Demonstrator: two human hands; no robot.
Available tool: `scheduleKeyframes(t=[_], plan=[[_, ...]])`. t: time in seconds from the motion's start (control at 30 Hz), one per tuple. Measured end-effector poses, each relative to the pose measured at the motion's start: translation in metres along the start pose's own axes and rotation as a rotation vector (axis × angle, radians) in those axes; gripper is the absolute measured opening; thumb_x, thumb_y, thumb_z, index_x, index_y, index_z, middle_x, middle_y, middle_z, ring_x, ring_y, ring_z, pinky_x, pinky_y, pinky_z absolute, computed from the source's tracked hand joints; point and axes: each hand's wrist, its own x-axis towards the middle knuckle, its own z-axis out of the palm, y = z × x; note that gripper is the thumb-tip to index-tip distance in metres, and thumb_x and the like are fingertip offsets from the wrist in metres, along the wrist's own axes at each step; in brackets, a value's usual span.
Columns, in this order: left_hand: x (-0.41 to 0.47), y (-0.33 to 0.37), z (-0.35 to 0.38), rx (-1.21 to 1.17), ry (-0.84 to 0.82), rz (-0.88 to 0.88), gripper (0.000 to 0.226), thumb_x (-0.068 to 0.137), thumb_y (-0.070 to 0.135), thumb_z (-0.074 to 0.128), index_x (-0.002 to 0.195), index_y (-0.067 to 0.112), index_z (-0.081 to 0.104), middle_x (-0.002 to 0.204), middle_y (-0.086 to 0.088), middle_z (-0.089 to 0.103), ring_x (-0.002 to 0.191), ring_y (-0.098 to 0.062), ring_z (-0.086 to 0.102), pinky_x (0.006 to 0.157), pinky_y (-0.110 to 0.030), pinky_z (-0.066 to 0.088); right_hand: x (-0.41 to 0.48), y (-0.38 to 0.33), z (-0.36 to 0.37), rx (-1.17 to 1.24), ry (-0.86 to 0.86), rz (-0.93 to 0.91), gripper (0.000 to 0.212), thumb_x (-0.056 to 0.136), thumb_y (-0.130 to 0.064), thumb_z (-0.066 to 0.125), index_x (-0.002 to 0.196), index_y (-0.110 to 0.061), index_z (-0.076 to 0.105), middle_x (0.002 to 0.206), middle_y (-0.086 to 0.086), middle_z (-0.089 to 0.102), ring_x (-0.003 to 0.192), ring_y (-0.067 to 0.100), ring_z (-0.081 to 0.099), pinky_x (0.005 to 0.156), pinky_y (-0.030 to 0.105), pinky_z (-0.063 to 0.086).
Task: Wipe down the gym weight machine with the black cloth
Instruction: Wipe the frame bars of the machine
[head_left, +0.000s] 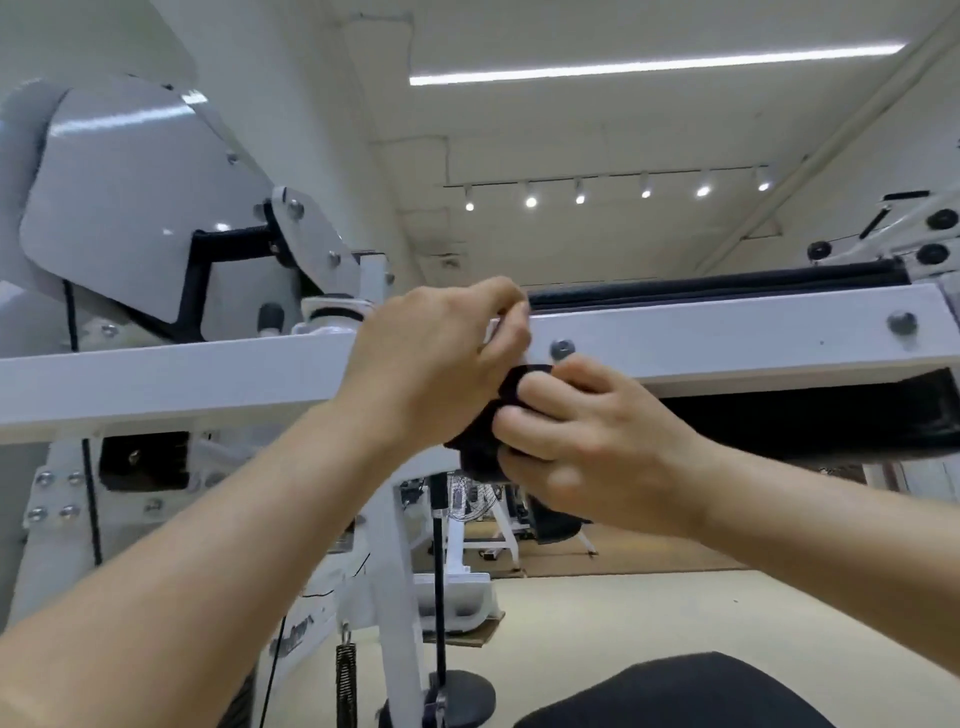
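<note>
I see both hands together at the white crossbar (208, 379) of the weight machine, left hand (431, 358) and right hand (587, 431) gripping the bunched black cloth (478, 441) just below it.

I see a pale floor (649, 623) carrying the white weight machine's upright post (395, 597), its round black foot (462, 696), and flat cardboard sheets (623, 558) beneath white frames (488, 530) beyond.
</note>
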Motion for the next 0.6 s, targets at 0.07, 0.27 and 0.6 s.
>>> scheduleKeyframes(t=[0.07,0.27,0.6], plan=[[0.003,0.009,0.001,-0.002,-0.007,-0.058,0.042,0.097,0.044,0.025,0.085,0.023,0.059,0.067,0.009,0.056,0.066,-0.017,0.054,0.052,-0.028,0.030,-0.049,0.017,-0.022,-0.050,-0.078,0.055,0.029,0.088,0.000,0.057,0.066,-0.018,0.066,0.074,0.000,0.060,0.069,0.022,0.058,0.064,0.032,0.044],[0.021,0.072,0.024,-0.012,0.017,0.051,0.048,0.093,0.048,0.021,0.102,0.022,0.060,0.092,0.002,0.067,0.088,-0.025,0.060,0.069,-0.036,0.046,-0.059,0.024,-0.031,-0.115,0.077,0.124,0.028,0.083,0.001,0.062,0.061,-0.017,0.065,0.074,0.000,0.065,0.073,0.025,0.065,0.065,0.032,0.041],[0.024,0.088,0.037,-0.080,0.058,-0.061,0.039,0.092,0.040,0.034,0.088,0.019,0.066,0.069,0.002,0.063,0.069,-0.024,0.056,0.064,-0.033,0.040,-0.167,0.062,-0.078,-0.226,-0.123,0.348,0.027,0.077,0.005,0.062,0.066,-0.019,0.068,0.072,0.000,0.064,0.067,0.024,0.061,0.070,0.036,0.037]])
